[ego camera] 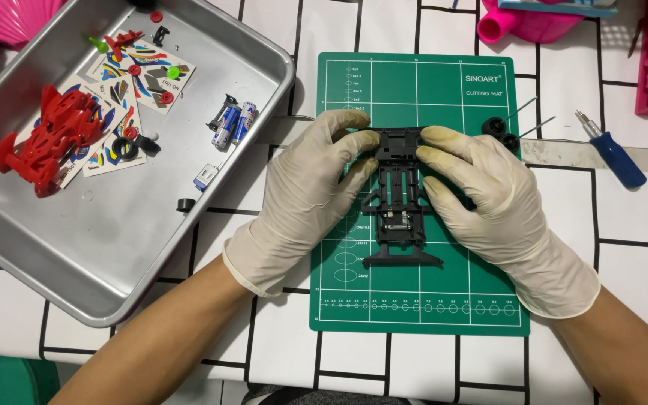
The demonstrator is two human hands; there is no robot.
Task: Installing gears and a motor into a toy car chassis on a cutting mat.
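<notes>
A black plastic toy car chassis [397, 196] lies lengthwise on a green cutting mat [481, 247]. My left hand [305, 195], in a pale glove, grips the chassis's far left corner with its fingertips. My right hand [485, 191], gloved too, presses on the far right corner, fingers curled over the edge. Both hands rest on the mat on either side of the chassis. The chassis's near end with its flat bumper is uncovered.
A metal tray [114, 247] at left holds a red car body [50, 139], sticker sheets, two batteries [232, 122], a black tyre and small parts. Two black wheels on an axle [501, 133], a blue-handled screwdriver [615, 154] and a metal ruler [601, 156] lie at right. Pink plastic items sit at the far edge.
</notes>
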